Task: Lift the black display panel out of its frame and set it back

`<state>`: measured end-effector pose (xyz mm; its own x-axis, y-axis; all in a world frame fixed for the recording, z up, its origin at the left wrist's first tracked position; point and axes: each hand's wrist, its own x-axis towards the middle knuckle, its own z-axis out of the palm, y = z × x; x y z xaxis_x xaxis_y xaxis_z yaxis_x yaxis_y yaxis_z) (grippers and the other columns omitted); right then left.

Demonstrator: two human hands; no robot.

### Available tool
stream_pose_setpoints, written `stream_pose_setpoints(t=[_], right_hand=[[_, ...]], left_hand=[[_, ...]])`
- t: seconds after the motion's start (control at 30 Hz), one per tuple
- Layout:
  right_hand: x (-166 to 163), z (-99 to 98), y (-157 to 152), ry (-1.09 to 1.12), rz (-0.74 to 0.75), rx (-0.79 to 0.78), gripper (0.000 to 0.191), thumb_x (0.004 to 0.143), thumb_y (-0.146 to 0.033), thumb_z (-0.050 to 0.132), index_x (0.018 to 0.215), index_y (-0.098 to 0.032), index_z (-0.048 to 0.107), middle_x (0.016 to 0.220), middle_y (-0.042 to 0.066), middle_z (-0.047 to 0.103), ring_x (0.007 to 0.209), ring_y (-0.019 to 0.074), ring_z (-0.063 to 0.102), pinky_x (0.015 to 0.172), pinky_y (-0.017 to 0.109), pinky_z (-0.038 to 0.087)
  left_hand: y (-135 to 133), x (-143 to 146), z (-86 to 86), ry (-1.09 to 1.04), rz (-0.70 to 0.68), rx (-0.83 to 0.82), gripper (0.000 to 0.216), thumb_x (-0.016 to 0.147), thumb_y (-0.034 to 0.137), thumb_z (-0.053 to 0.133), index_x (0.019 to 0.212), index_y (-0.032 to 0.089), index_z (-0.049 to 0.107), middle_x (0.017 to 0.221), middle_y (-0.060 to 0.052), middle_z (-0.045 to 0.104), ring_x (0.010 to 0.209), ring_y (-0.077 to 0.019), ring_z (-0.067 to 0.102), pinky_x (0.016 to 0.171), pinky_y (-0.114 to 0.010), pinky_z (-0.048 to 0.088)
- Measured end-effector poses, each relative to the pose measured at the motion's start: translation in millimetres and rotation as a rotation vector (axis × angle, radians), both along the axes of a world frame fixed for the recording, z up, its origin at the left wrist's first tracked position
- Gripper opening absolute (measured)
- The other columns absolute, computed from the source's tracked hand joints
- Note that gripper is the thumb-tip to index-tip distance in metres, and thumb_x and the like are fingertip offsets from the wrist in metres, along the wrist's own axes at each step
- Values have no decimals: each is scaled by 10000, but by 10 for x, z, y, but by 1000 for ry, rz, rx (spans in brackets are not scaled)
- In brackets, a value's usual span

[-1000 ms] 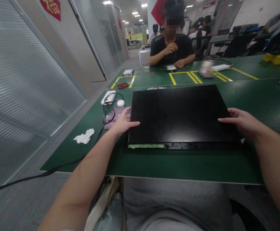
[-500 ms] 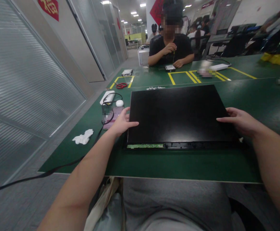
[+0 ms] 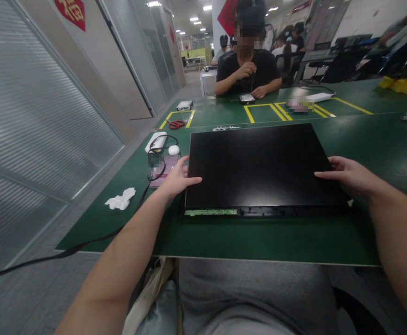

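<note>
A black display panel (image 3: 255, 167) lies in front of me on the green table (image 3: 266, 244), its glossy face up. A green circuit strip (image 3: 211, 212) runs along the left part of its near edge. My left hand (image 3: 180, 179) grips the panel's left edge, thumb on top and fingers at the side. On the opposite edge, my right hand (image 3: 350, 174) holds on in the same way, its thumb resting on the screen. The undersides of the fingers are partly hidden.
Left of the panel are a white crumpled tissue (image 3: 121, 199), a white round case (image 3: 173, 150), a white box (image 3: 156, 141) and a black cable (image 3: 84, 243). Red scissors (image 3: 176, 124) lie farther off. Across the table a person (image 3: 248, 65) works on a hard drive (image 3: 247, 98).
</note>
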<state>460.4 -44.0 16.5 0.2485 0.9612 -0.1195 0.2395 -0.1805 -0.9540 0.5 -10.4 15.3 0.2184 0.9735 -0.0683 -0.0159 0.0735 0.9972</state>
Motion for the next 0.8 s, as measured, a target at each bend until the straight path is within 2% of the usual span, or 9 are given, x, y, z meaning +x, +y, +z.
stream_pose_setpoints(t=[0.23,0.37,0.47,0.57,0.67,0.8], right_hand=[[-43,48,-19,-101,-6,16,359,415,-166,672,749,-253,571,756,4,634,699,174,588,645,316,485],[-37,86,-36,-200,11,12,392,428,-208,680,809,-247,592,825,10,634,747,187,583,706,355,469],[-3,90,-35,-342,25,67,419,426,-267,689,836,-246,606,878,4,615,817,194,565,778,378,432],[24,77,-24,-468,-8,163,418,398,-284,700,805,-243,615,1043,4,543,944,197,510,841,346,392],[31,60,-12,-455,-37,192,422,390,-282,699,800,-241,611,1162,3,453,1000,191,475,857,304,380],[24,55,-8,-430,-29,167,435,377,-269,699,801,-246,605,1187,-3,437,988,194,485,876,307,365]], left_hand=[[5,-19,-18,10,-31,47,913,561,126,883,1341,206,416,1101,-93,723,1057,-291,699,980,-493,524],[28,-30,-32,26,-60,65,918,572,136,877,1357,191,404,1158,-116,704,1128,-312,670,1028,-521,493],[44,-29,-44,28,-70,134,883,566,135,877,1329,196,437,1282,-127,646,1268,-319,580,1113,-509,428],[54,-35,-49,56,-60,219,846,562,149,880,1305,190,478,1389,-136,567,1375,-321,471,1168,-480,368],[62,-59,-50,121,-61,264,835,582,185,880,1317,166,485,1445,-155,503,1404,-329,427,1188,-485,334],[74,-86,-62,204,-30,315,839,585,207,881,1322,148,485,1443,-162,484,1426,-329,394,1218,-493,269]])
